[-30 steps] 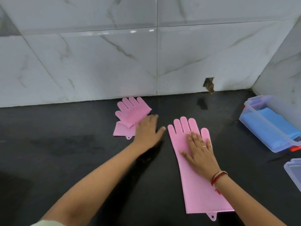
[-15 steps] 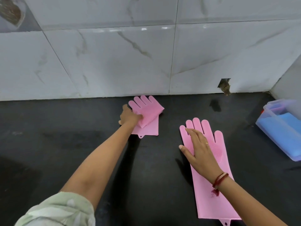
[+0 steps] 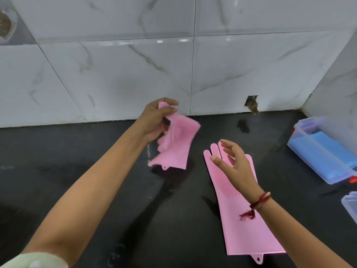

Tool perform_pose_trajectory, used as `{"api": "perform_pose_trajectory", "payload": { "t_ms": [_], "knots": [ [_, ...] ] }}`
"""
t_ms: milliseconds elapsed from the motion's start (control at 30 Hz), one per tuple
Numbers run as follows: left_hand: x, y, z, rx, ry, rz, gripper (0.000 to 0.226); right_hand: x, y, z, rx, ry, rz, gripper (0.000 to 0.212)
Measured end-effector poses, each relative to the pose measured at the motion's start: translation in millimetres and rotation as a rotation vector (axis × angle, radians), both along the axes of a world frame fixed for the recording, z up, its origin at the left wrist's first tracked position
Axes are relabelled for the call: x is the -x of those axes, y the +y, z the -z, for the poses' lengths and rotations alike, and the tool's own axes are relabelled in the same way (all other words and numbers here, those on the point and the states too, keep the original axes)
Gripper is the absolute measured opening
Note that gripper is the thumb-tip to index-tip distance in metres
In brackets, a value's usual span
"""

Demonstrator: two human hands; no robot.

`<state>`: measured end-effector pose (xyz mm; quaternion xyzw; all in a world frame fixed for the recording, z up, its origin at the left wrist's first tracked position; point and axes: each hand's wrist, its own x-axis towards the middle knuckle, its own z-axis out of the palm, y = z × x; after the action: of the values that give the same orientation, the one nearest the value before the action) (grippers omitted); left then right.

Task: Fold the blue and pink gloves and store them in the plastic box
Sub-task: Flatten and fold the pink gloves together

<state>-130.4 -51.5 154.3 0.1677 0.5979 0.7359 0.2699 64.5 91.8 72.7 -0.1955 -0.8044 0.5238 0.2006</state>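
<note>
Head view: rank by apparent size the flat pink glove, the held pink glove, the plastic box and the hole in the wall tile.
1. Flat pink glove, largest.
2. Plastic box and held pink glove: similar. The box is cropped at the frame edge and the glove is held above the counter, so they are left unranked.
3. Wall hole, smallest.

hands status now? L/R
Left hand: closed, gripping the folded pink glove, lifted off the counter.
Right hand: open, holding nothing, above the flat pink glove.
</note>
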Motion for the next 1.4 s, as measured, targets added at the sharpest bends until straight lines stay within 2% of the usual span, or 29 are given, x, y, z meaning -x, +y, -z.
{"api": "perform_pose_trajectory", "payload": {
  "t_ms": [100, 200, 267, 333, 467, 700, 867, 967, 1067, 1133, 1200, 1267, 1333, 1400],
  "knots": [
    [-35.7, -0.1, -32.9, -0.209, -0.129, -0.051, 0.039, -3.0, -24.8, -17.7, 0.098, 0.082, -0.113, 0.074],
    [-76.7, -0.8, -52.6, -0.253, -0.097, -0.012, 0.035, -3.1, -51.3, -34.5, 0.196, 0.205, -0.147, 0.099],
    [-99.1, -2.0, -62.0, -0.265, -0.065, 0.065, 0.031, -5.3, -59.0, -47.2, 0.161, 0.309, -0.126, 0.110],
    [-114.0, -3.3, -70.4, -0.297, -0.069, 0.156, 0.025, -10.6, -63.8, -56.2, 0.014, 0.321, -0.103, 0.114],
    [-122.7, -3.9, -80.4, -0.256, -0.013, 0.218, 0.018, -20.7, -61.9, -60.6, -0.325, 0.316, -0.014, 0.103],
    [-114.3, -6.4, -81.3, -0.182, 0.005, 0.223, 0.020, -31.3, -20.8, -85.7, -0.342, 0.253, -0.214, 0.076],
    [-105.4, -7.3, -79.4, -0.074, -0.026, 0.353, 0.020, -34.5, 4.3, -101.1, -0.122, 0.183, -0.457, 0.059],
    [-98.2, -7.6, -73.7, -0.027, -0.074, 0.447, 0.017, -34.8, 12.7, -101.8, 0.164, 0.198, -0.615, 0.038],
    [-91.9, -3.7, -66.1, -0.052, -0.149, 0.494, 0.016, -36.5, 12.7, -97.4, 0.506, 0.276, -0.607, 0.023],
    [-86.4, 0.9, -58.6, -0.120, -0.258, 0.486, 0.015, -37.7, 8.8, -96.0, 0.517, 0.214, -0.607, 0.014],
    [-80.9, 7.0, -45.8, -0.157, -0.287, 0.479, 0.015, -37.5, 3.4, -94.5, 0.554, 0.155, -0.628, 0.008],
    [-78.7, 15.0, -27.5, -0.162, -0.316, 0.460, 0.021, -35.1, -1.0, -97.8, 0.694, 0.152, -0.587, 0.010],
    [-78.6, 23.5, -1.0, -0.142, -0.426, 0.494, 0.045, -31.8, -2.1, -101.1, 0.904, 0.170, -0.529, 0.036],
    [-83.2, 28.9, 27.1, -0.069, -0.446, 0.635, 0.068, -30.9, -1.8, -106.3, 1.099, 0.175, -0.475, 0.059]
  ]
}}
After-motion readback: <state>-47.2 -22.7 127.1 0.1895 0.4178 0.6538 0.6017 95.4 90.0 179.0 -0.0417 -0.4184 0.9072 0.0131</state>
